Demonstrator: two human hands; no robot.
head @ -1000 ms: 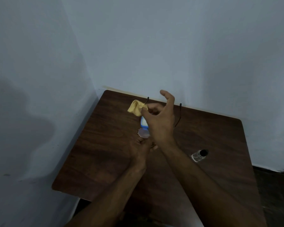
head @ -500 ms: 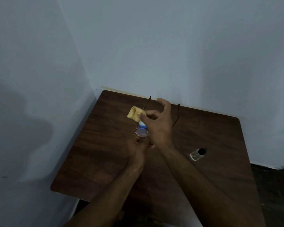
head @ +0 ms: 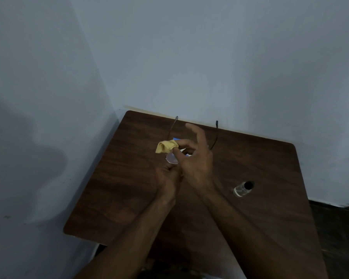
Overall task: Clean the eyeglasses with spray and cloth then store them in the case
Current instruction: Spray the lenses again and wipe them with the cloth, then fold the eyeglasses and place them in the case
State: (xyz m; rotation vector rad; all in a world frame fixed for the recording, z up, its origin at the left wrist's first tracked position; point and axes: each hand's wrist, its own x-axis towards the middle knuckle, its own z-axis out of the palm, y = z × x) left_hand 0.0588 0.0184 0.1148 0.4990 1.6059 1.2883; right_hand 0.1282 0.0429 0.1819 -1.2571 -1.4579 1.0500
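right hand [head: 195, 164] pinches the yellow cloth [head: 165, 147] against the eyeglasses [head: 172, 159], other fingers spread; left hand [head: 167, 178] grips them.

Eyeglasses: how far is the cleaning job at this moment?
Done, apparently: spraying, since the spray bottle stands apart on the table. In hand: the left hand holds the eyeglasses, temples open, while the right hand pinches the yellow cloth at one lens. Left: finish wiping, fold the temples, store them; a blue object behind the hands may be the case.

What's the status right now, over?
Left grip holds thin-framed round eyeglasses. Right grip pinches yellow cloth at lens. Small clear spray bottle rests aside, nothing blocking.
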